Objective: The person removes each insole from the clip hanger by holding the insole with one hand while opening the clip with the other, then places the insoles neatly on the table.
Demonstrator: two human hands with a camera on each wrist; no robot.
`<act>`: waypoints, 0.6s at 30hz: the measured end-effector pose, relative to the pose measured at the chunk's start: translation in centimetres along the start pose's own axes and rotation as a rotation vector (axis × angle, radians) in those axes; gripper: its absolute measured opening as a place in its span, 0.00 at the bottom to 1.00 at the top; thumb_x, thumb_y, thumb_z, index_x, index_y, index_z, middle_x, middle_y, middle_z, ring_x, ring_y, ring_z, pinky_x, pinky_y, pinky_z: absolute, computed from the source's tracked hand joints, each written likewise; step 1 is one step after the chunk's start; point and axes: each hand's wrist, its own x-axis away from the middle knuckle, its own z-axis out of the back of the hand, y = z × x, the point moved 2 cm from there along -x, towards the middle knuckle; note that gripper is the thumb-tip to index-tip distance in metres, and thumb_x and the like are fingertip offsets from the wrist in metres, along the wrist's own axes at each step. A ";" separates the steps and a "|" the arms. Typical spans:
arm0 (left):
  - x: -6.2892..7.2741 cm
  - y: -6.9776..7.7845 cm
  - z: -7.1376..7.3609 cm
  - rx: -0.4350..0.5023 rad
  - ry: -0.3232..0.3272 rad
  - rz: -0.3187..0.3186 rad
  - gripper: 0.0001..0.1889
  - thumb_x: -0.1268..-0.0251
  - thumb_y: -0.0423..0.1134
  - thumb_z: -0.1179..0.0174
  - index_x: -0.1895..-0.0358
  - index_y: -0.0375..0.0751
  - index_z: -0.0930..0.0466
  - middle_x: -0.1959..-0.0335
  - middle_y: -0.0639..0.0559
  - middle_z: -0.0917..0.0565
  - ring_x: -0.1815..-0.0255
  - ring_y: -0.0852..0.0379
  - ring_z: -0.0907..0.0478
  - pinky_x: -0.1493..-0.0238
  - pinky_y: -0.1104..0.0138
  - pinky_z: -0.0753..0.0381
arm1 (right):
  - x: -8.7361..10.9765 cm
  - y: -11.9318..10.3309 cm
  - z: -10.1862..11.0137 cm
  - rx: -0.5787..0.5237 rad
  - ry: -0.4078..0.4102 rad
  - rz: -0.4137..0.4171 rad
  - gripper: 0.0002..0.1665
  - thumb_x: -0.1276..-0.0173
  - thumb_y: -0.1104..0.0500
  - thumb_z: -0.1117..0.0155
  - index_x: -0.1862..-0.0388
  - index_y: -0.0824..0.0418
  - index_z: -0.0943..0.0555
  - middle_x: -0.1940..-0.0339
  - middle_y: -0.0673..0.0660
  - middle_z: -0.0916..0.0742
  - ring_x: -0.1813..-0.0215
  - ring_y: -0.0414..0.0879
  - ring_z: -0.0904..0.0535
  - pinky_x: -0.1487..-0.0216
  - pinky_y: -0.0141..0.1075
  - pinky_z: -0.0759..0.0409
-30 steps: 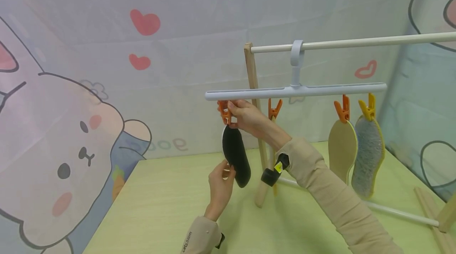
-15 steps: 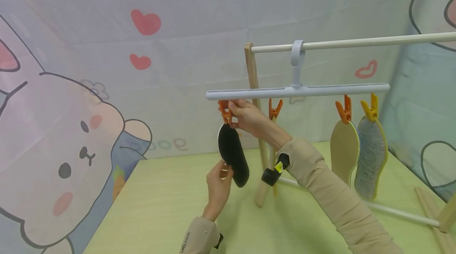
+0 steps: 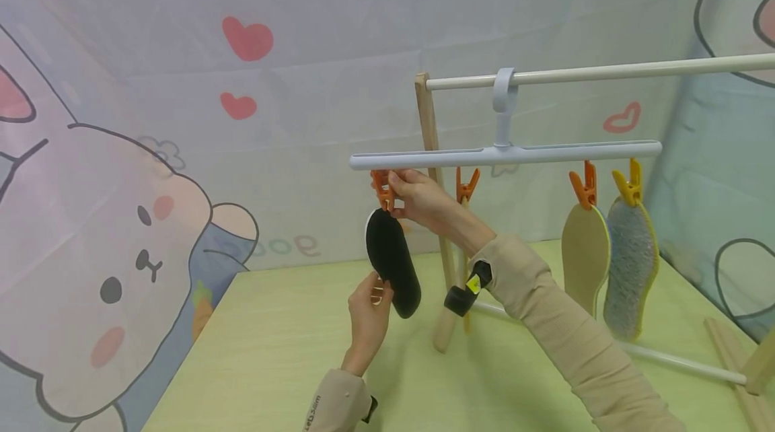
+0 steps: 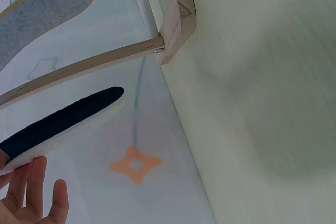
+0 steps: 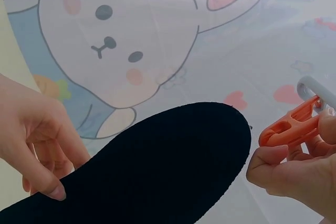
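My left hand [image 3: 368,316] pinches a black insole [image 3: 393,264] by its edge, partway down its length. In the left wrist view the insole [image 4: 63,121] shows a dark face and a pale fluffy side. My right hand [image 3: 424,200] holds an orange clothes clip [image 3: 384,191] under the left end of a white hanger [image 3: 424,161]. The insole's upper end is right below the clip, and in the right wrist view its rounded tip lies beside the clip [image 5: 291,124], with a gap between them.
The hanger hooks onto a white rod [image 3: 605,71] of a wooden-legged rack. At its right, a beige insole [image 3: 584,257] and a grey fluffy insole [image 3: 630,270] hang from clips. Another orange clip [image 3: 466,184] hangs right of my hand. A pale green tabletop [image 3: 272,344] lies below.
My left hand has shifted slightly left, bringing the insole left and a little up. The right hand stays at the clip. The hanging insoles have swung slightly to the right.
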 end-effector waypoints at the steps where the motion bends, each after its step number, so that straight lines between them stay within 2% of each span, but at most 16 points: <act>1: 0.0 0.0 0.0 -0.003 0.000 -0.003 0.04 0.46 0.26 0.46 0.69 0.37 0.23 0.76 0.45 0.19 0.77 0.54 0.23 0.73 0.72 0.24 | 0.0 0.0 0.0 0.000 0.000 0.000 0.13 0.27 0.59 0.66 0.55 0.57 0.31 0.63 0.50 0.27 0.62 0.43 0.35 0.63 0.35 0.37; 10: -0.2 -0.1 0.2 -0.010 -0.006 -0.028 0.04 0.46 0.26 0.46 0.69 0.37 0.24 0.75 0.45 0.20 0.76 0.54 0.23 0.73 0.71 0.24 | -0.1 0.1 0.2 -0.024 0.013 -0.018 0.13 0.28 0.56 0.65 0.55 0.52 0.30 0.60 0.48 0.27 0.58 0.42 0.36 0.62 0.35 0.37; 18: -0.2 -0.1 0.3 -0.014 -0.027 -0.006 0.04 0.45 0.27 0.47 0.68 0.37 0.24 0.75 0.46 0.21 0.75 0.54 0.23 0.72 0.72 0.25 | -0.2 0.1 0.3 -0.038 0.022 -0.015 0.14 0.28 0.55 0.65 0.53 0.53 0.30 0.56 0.49 0.27 0.54 0.43 0.37 0.60 0.35 0.35</act>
